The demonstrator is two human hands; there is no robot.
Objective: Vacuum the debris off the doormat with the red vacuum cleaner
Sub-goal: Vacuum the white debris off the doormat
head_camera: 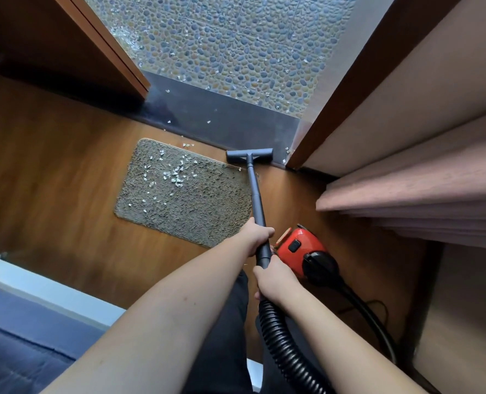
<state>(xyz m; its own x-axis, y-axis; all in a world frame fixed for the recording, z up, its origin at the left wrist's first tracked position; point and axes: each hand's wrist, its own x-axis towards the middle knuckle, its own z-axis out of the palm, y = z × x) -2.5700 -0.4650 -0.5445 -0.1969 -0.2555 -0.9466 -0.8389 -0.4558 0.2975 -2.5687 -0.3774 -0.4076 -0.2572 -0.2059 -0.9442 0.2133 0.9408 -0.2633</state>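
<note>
I look down on a brown wooden floor (65, 172) with a grey shaggy rectangular doormat (190, 206) near the doorway, white debris flakes (173, 176) scattered over its far left part. Beyond a dark threshold strip (221, 118) lies a pebble-patterned tiled floor (236, 46), also flecked. My left hand (254, 236) is curled round the dark grey vacuum wand (254, 191); my right hand (273, 280) grips it lower, where the black ribbed hose (281, 348) begins. The T-shaped nozzle head (248, 155) rests at the mat's far right corner. The red vacuum cleaner (301, 248) sits on the floor, right of the mat.
</note>
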